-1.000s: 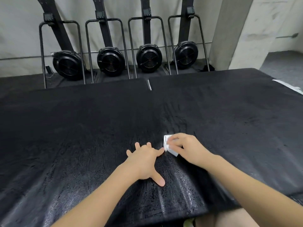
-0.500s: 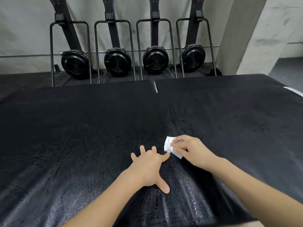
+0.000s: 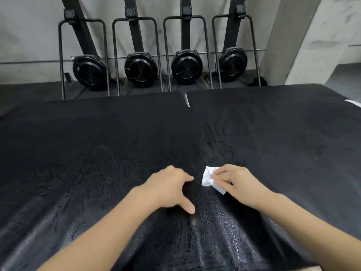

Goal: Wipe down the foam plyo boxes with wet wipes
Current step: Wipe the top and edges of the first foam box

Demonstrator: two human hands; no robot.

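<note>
Both hands are low in the middle of the frame on the black foam plyo boxes [image 3: 117,153]. The right hand [image 3: 240,184] has its fingers pinched around a crumpled white wet wipe [image 3: 208,178], pressing it on the box top. Left hand [image 3: 168,187] rests just left of the wipe, fingers bent down onto the foam, thumb sticking out, holding nothing. Four black fan machines [image 3: 139,69] line the wall up top

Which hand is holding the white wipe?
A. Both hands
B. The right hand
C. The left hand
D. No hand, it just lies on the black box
B: the right hand pinches the white wipe against the black box, while the left hand rests beside it, apart from the wipe.
</note>
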